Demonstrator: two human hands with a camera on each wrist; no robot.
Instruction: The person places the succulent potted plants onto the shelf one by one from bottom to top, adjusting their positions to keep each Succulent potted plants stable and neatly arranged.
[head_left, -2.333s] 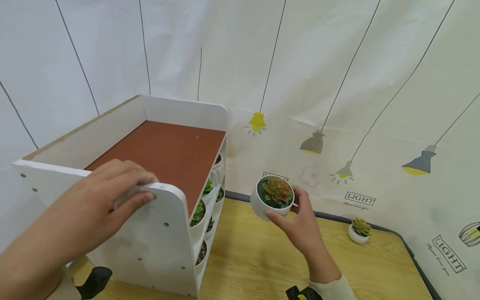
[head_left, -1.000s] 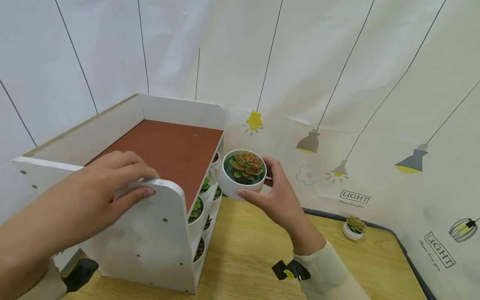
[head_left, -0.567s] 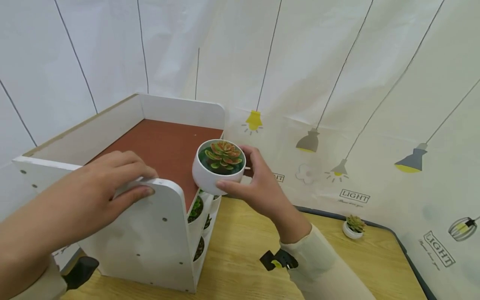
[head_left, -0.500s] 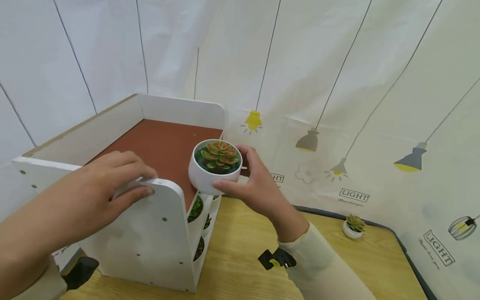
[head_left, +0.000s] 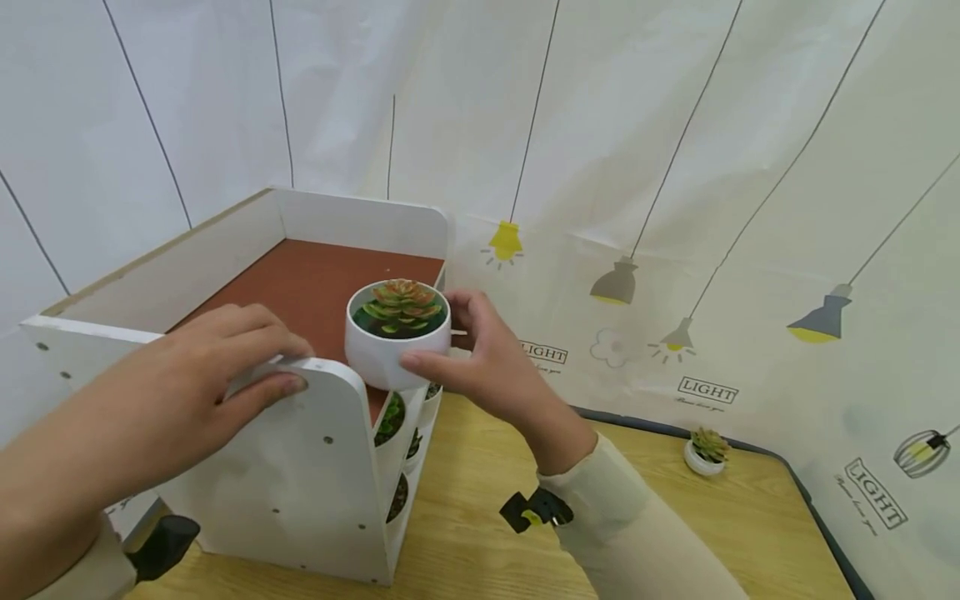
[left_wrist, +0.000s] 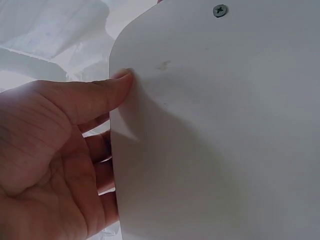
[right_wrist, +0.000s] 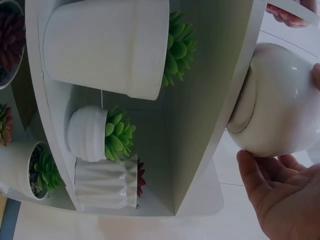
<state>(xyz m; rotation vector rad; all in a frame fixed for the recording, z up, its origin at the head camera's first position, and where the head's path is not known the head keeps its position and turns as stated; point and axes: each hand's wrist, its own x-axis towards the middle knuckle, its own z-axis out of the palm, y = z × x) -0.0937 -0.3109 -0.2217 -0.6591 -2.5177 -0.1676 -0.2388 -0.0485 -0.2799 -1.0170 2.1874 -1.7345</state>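
My right hand [head_left: 495, 367] holds a white potted succulent [head_left: 397, 354], its leaves orange and green, thumb at the front and fingers round the far side. The pot is upright, at the front edge of the rack's red-brown top board [head_left: 315, 275]. From below, the right wrist view shows the pot's base [right_wrist: 245, 102] close to the top board's edge. My left hand [head_left: 202, 392] grips the upper edge of the white rack's side panel [head_left: 285, 467]. In the left wrist view its thumb [left_wrist: 107, 95] presses the panel's outer face, the other fingers behind.
Potted succulents stand on the rack's lower shelves, among them a large white pot [right_wrist: 110, 47] and a small ribbed one [right_wrist: 90, 132]. Another small succulent [head_left: 707, 452] sits at the back right of the wooden table [head_left: 510, 500]. A lamp-printed sheet [head_left: 637, 167] hangs behind.
My right hand has carried the potted succulent leftward from over the table to the rack's top board. The left hand has kept its grip on the side panel.
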